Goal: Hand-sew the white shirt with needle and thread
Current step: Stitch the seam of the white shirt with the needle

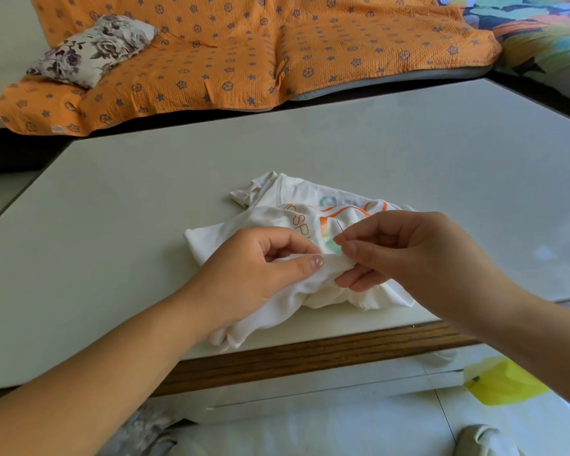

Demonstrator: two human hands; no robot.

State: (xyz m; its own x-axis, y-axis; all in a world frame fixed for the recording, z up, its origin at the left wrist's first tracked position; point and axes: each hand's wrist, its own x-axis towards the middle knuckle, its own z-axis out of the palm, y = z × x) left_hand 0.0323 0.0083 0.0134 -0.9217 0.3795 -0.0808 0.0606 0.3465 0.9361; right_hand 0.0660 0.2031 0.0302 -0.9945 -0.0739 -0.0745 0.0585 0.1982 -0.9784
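**Entry: shirt in both hands, front edge of table**

Count: one crumpled white shirt (264, 222) with orange lettering and a coloured print; two bare hands; needle and thread too small to make out.

Shirt lies bunched on the pale, smooth tabletop (145, 199), near its front edge. One fold hangs slightly past the brown wooden rim (310, 355).

Left hand (254, 268): fingers curled, thumb on top, gripping a raised fold of the shirt.

Right hand (408, 255): thumb and forefinger pinched at the same fold, its lower fingers under the cloth. Cannot tell whether a needle sits in the pinch. The two hands are close together, fingertips nearly meeting over the fold.

Room: one orange quilted cover with blue motifs (244, 54) is spread over seating behind the table. One floral cushion (93, 47) rests on it at the left. One multicoloured cloth (540, 34) is at the far right. Below is a pale tiled floor (310, 406) with one yellow patch (504, 380).
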